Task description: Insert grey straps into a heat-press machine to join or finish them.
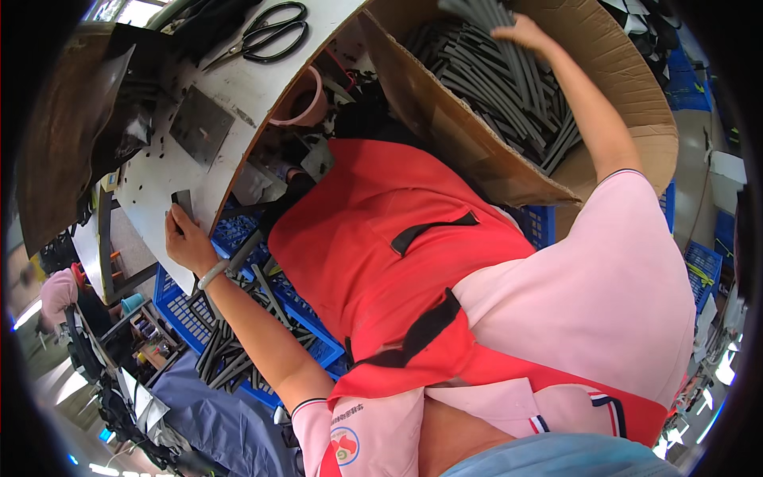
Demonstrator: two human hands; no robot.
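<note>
At the table's edge my left hand (189,245) is closed round a short dark grey strip (183,200), whose end sticks up past the fingers. My right hand (526,33) reaches into a large cardboard box (469,147) on the right. Its fingers grip a bundle of grey strips (483,14), slightly blurred. Beneath that bundle, many more loose grey strips (509,87) fill the box. Whether the strips are hollow is too small to tell.
Black-handled scissors (274,33) and a flat dark metal plate (200,126) lie on the white table (151,187). A pink bucket (311,99) stands below its edge. Blue crates (179,310) holding grey strips (230,354) are at my left. My red apron (397,207) spreads across my lap.
</note>
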